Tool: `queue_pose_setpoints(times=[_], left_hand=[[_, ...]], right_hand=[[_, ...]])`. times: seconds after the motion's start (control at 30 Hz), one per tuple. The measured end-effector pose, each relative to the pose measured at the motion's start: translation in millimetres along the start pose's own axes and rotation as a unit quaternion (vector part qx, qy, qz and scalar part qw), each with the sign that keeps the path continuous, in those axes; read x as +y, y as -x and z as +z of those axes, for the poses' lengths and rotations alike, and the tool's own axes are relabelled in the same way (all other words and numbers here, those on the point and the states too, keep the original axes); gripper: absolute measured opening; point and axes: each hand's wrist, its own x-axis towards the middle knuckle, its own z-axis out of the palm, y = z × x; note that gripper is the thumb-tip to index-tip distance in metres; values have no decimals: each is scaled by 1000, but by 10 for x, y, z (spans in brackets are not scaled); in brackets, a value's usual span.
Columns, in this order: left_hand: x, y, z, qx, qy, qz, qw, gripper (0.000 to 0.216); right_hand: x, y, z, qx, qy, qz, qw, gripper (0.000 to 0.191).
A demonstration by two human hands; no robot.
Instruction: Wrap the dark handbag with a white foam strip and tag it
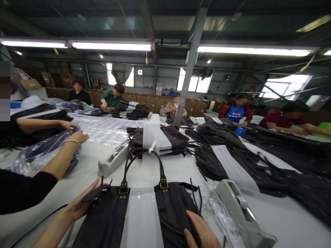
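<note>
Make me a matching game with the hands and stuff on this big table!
Things:
1. left hand
2. right hand
3. tape dispenser
4. handles

Places:
A. right of the dark bag
B. on the bag's left top corner
C. looping up from the bag's top, tied with a white tag
D. flat on the bag's right part

Pairs: 1-B, 2-D, 3-A, 4-C

A grey tape dispenser (113, 161) lies on the white bench (284, 217) at ten o'clock from the frame's centre, and a second dispenser (243, 210) sits at four o'clock. A stack of dark bags (165, 137) with white bands stands just above centre, more dark bags (232, 155) spread out toward three o'clock. A co-worker's arms (59, 151) handle clear plastic wrap (28, 155) at nine o'clock, while other people (176, 105) work along the far edge before cardboard boxes (152, 101).
</note>
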Motion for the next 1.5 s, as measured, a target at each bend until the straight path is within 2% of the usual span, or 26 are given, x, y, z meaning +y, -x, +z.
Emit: queue_pose_setpoints(times=[0.07, 0.13, 0.23, 0.27, 0.33, 0.4, 0.47, 0.57, 0.63, 0.73, 0.8, 0.87, 1.0, 1.07, 1.13, 1.17, 1.23, 1.3, 1.33, 1.4, 1.5], left_hand=[[52, 34, -14, 12, -19, 27, 999, 67], [104, 79, 16, 0, -56, 42, 998, 62], [169, 131, 95, -45, -105, 52, 992, 64], [178, 137, 117, -40, -124, 43, 991, 67], [161, 125, 150, 20, -175, 16, 984, 73], [92, 78, 173, 76, -224, 25, 971, 78], [-12, 1, 193, 95, -266, 86, 955, 81], [-174, -132, 200, 131, -338, 191, 912, 81], [-257, -210, 172, 157, -381, 222, 884, 79], [-336, -298, 87, 184, -431, 230, 853, 77], [-372, -333, 36, 207, -462, 225, 832, 75], [-400, -347, 19, 224, -490, 221, 813, 73], [-419, -296, 102, 231, -532, 221, 784, 71], [-402, -226, 171, 241, -549, 231, 766, 70], [-384, -126, 235, 273, -566, 258, 734, 68], [-387, -68, 266, 296, -575, 277, 711, 68], [-439, 50, 334, 336, -589, 315, 664, 67], [-577, 153, 427, 342, -598, 353, 633, 65], [-677, 192, 487, 328, -600, 370, 629, 63], [-908, 244, 626, 272, -604, 383, 643, 59], [-1182, 276, 840, 197, -580, 347, 710, 61]], right_hand=[[-93, -353, 167, -52, 65, -44, 996, 46], [-130, -627, 324, -80, 134, -38, 987, 50], [-8, -840, 540, -89, 238, 39, 966, 60], [69, -858, 597, -83, 259, 70, 960, 65], [235, -843, 667, -56, 270, 128, 953, 79], [374, -815, 680, -46, 230, 187, 954, 92], [469, -820, 664, -73, 151, 249, 954, 96], [559, -895, 651, -113, 47, 302, 945, 86], [600, -937, 648, -107, 22, 307, 945, 81], [617, -908, 607, -115, -78, 276, 951, 81], [593, -834, 558, -145, -172, 233, 946, 94], [560, -760, 525, -161, -198, 220, 941, 108], [572, -729, 566, -112, -142, 283, 942, 109], [612, -761, 595, -78, -186, 312, 929, 115], [633, -794, 582, -56, -254, 343, 903, 122], [628, -806, 555, -58, -288, 353, 888, 120], [589, -819, 469, -94, -347, 349, 865, 101], [531, -821, 370, -141, -385, 335, 848, 72], [504, -819, 326, -158, -399, 331, 841, 61], [464, -803, 270, -175, -414, 327, 831, 51], [450, -744, 267, -173, -422, 322, 830, 44]])
